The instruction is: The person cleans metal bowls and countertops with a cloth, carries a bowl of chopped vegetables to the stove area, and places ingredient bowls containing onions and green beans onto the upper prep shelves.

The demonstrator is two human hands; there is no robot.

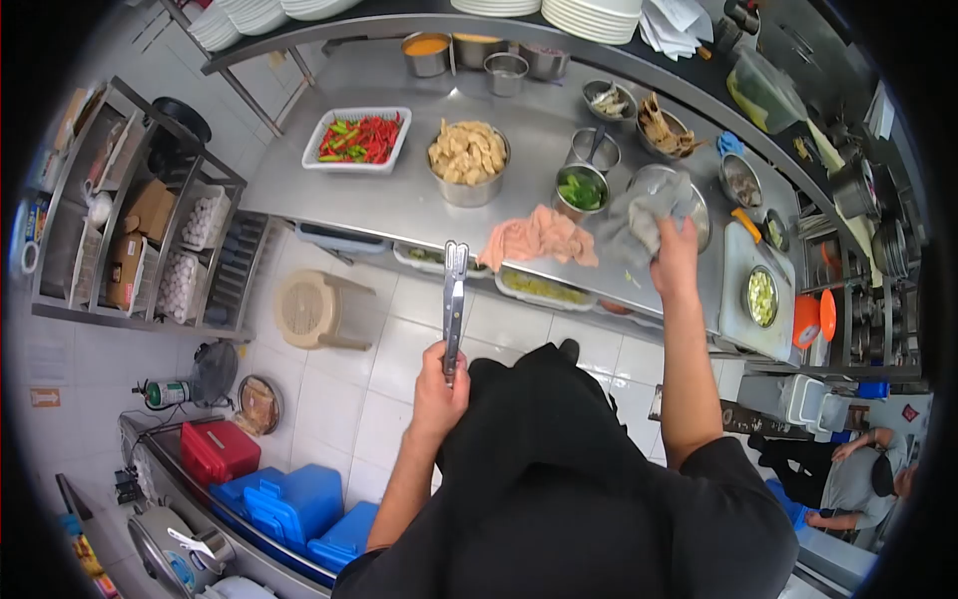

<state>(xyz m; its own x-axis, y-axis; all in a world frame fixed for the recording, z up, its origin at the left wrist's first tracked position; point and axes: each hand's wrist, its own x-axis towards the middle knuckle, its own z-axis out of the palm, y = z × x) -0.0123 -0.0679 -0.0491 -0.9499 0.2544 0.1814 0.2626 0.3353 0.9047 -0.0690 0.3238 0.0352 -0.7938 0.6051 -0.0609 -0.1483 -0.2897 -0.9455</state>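
My left hand [440, 391] is closed around the dark handle of metal tongs [454, 299], held upright in front of the counter edge with the tips together. My right hand [678, 252] grips a grey cloth [644, 215] over the counter. Part of a round steel bowl [702, 218] shows behind the cloth. Left of it lies a crumpled pink cloth [539, 238] at the counter's front edge. A steel pot of green leaves [582, 190] stands just behind the two cloths.
On the steel counter [329, 205] stand a white basket of chillies [356, 140] and a pot of pale chunks [467, 155]. A cutting board [743, 299] holds a bowl of chopped greens [761, 297]. A stool [307, 307] stands on the floor; another person [848, 469] is at lower right.
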